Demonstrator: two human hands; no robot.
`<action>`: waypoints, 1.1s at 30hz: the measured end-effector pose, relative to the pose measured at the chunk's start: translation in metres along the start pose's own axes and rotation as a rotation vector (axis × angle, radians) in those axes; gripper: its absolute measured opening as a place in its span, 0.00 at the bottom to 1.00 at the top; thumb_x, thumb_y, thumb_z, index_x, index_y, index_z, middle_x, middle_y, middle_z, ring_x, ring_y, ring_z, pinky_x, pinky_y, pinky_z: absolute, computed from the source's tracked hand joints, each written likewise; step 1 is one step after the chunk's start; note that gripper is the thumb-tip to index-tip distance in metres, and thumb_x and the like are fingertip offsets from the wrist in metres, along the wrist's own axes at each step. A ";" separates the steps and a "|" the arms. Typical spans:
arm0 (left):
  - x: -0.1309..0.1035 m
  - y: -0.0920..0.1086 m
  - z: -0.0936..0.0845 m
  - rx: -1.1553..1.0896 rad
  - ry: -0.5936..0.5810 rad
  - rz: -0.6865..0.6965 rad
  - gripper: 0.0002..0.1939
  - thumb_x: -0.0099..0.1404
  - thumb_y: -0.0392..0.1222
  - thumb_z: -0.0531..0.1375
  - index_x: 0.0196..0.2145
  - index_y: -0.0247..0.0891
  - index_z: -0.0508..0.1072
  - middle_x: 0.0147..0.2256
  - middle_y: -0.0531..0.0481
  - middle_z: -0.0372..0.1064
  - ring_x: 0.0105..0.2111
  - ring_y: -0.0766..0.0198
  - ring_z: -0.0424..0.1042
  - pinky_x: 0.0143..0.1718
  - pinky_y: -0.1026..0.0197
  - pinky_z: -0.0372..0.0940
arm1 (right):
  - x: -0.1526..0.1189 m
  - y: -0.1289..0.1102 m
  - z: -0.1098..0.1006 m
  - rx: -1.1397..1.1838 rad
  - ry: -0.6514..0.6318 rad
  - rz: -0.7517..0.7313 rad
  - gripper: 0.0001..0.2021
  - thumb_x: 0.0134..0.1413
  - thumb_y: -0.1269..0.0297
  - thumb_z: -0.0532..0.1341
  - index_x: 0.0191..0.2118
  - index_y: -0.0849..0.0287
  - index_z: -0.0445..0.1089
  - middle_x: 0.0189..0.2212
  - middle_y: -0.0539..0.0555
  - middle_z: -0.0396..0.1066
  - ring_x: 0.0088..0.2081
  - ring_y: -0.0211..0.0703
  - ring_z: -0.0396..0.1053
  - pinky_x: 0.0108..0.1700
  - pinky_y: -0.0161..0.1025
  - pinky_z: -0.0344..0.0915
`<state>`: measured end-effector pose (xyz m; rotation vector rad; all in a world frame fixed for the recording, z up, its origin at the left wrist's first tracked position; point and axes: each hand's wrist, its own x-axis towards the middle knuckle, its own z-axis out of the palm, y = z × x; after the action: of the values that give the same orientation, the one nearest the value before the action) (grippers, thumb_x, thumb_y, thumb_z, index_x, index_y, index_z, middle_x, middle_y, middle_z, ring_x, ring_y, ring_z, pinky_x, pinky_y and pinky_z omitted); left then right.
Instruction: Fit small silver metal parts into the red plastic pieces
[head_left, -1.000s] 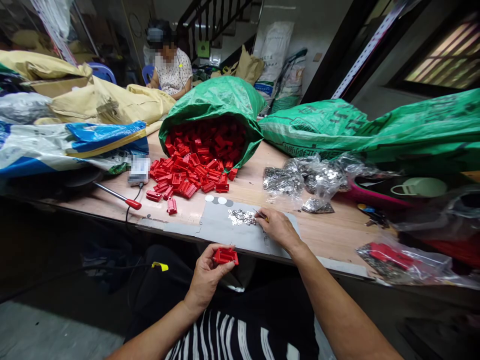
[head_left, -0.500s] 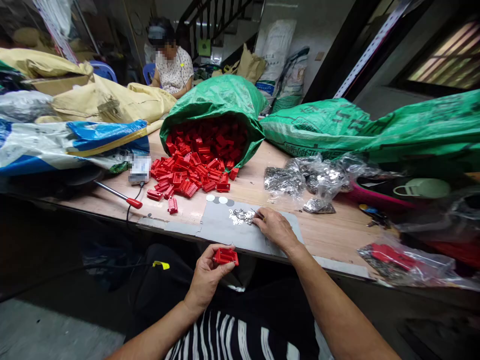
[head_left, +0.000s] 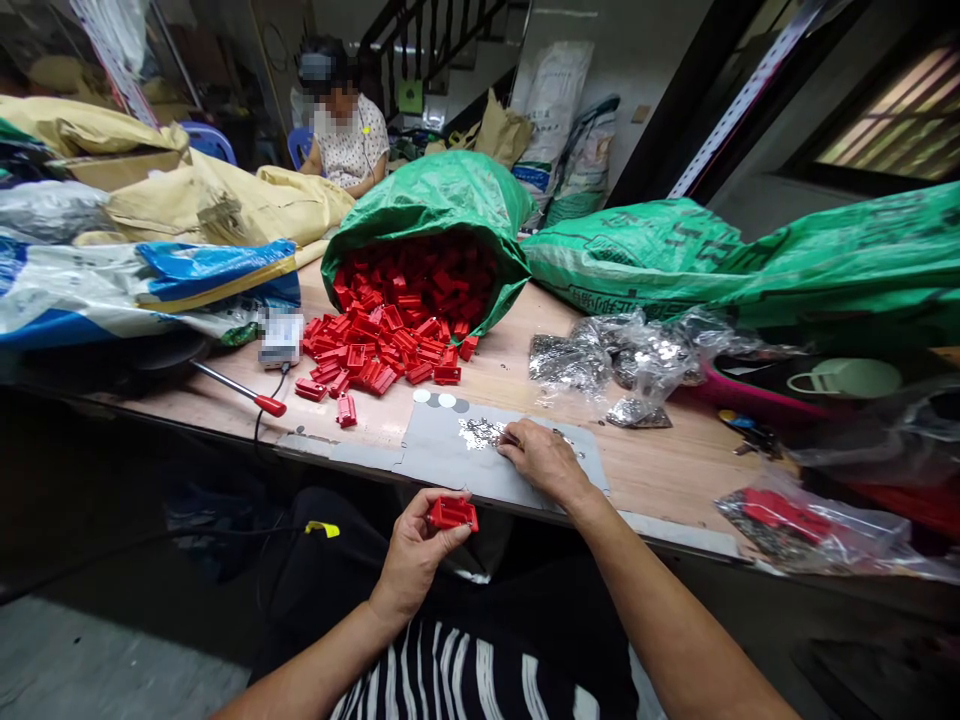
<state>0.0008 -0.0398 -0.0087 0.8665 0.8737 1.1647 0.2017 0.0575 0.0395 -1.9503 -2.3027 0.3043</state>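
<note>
In the head view, my left hand [head_left: 414, 548] grips a small red plastic housing [head_left: 454, 513] between thumb and fingers. The housing is hollow, its open side up, held just off the front edge of the table. My right hand [head_left: 546, 458] rests over a grey mat [head_left: 431, 455], fingers pinched together beside a pile of small shiny metal pieces [head_left: 480, 433]. What the pinched fingers hold, if anything, is too small to make out. A few dark bits lie behind that hand.
Red housings [head_left: 375, 350] spill from a green sack [head_left: 442, 190] onto the table [head_left: 502, 370]. Clear bags of metal parts [head_left: 577, 360] lie to the right. A red-tipped lever [head_left: 266, 404] juts out at left. Across the table sits another person [head_left: 352, 140].
My right hand has shifted slightly, its fingers drawn closer together at the edge of the metal pile. The left hand and the red housing stay almost where they were.
</note>
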 end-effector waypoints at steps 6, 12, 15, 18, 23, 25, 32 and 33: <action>0.000 0.000 0.001 -0.018 0.004 -0.002 0.17 0.54 0.39 0.68 0.41 0.37 0.74 0.45 0.44 0.75 0.42 0.61 0.74 0.47 0.60 0.67 | -0.001 -0.003 0.000 -0.013 0.004 0.013 0.04 0.57 0.67 0.61 0.35 0.55 0.73 0.37 0.52 0.72 0.37 0.42 0.69 0.35 0.34 0.57; 0.000 0.001 0.001 -0.028 0.005 -0.007 0.17 0.54 0.39 0.68 0.42 0.37 0.74 0.45 0.45 0.75 0.42 0.62 0.73 0.47 0.61 0.66 | -0.001 -0.005 0.003 -0.052 0.015 0.013 0.02 0.57 0.67 0.60 0.34 0.56 0.71 0.35 0.53 0.72 0.36 0.43 0.69 0.35 0.35 0.57; 0.000 0.001 0.000 -0.024 0.002 -0.002 0.16 0.54 0.39 0.68 0.42 0.38 0.74 0.45 0.45 0.75 0.43 0.62 0.73 0.48 0.61 0.65 | -0.003 -0.005 0.005 -0.044 0.048 0.001 0.02 0.57 0.68 0.59 0.34 0.56 0.69 0.35 0.53 0.72 0.36 0.43 0.69 0.36 0.36 0.57; 0.002 0.000 -0.002 -0.016 0.013 0.012 0.17 0.54 0.40 0.68 0.42 0.38 0.74 0.45 0.46 0.75 0.43 0.61 0.73 0.48 0.61 0.65 | -0.005 -0.004 0.004 0.033 0.104 0.031 0.03 0.58 0.70 0.57 0.37 0.56 0.67 0.33 0.53 0.73 0.35 0.44 0.69 0.35 0.36 0.57; 0.008 -0.001 -0.005 -0.025 0.083 0.028 0.19 0.53 0.41 0.68 0.44 0.39 0.74 0.37 0.49 0.76 0.37 0.63 0.74 0.44 0.62 0.67 | -0.014 -0.004 0.001 0.408 0.136 -0.036 0.02 0.56 0.65 0.57 0.35 0.55 0.67 0.31 0.50 0.73 0.33 0.42 0.68 0.36 0.36 0.59; 0.010 0.001 -0.005 -0.043 0.100 0.027 0.22 0.54 0.42 0.68 0.47 0.40 0.72 0.36 0.50 0.76 0.36 0.64 0.74 0.43 0.62 0.68 | -0.021 -0.009 0.001 0.592 0.085 -0.101 0.04 0.55 0.63 0.58 0.33 0.56 0.68 0.30 0.49 0.72 0.33 0.41 0.68 0.38 0.36 0.61; 0.010 0.007 -0.004 -0.033 0.079 0.063 0.28 0.57 0.42 0.65 0.56 0.43 0.67 0.42 0.49 0.76 0.42 0.62 0.74 0.50 0.59 0.66 | -0.046 -0.034 0.013 0.959 -0.147 -0.127 0.09 0.54 0.58 0.60 0.34 0.59 0.70 0.30 0.50 0.70 0.34 0.41 0.66 0.38 0.35 0.62; 0.009 0.007 -0.004 -0.017 0.069 0.068 0.28 0.58 0.42 0.65 0.57 0.44 0.67 0.44 0.49 0.76 0.44 0.61 0.74 0.51 0.58 0.66 | -0.048 -0.036 0.015 0.972 -0.144 -0.122 0.09 0.54 0.58 0.61 0.34 0.59 0.69 0.30 0.49 0.69 0.34 0.41 0.66 0.38 0.35 0.62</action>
<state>-0.0044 -0.0292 -0.0047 0.8521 0.8947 1.2656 0.1720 0.0032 0.0351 -1.2967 -1.7559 1.2813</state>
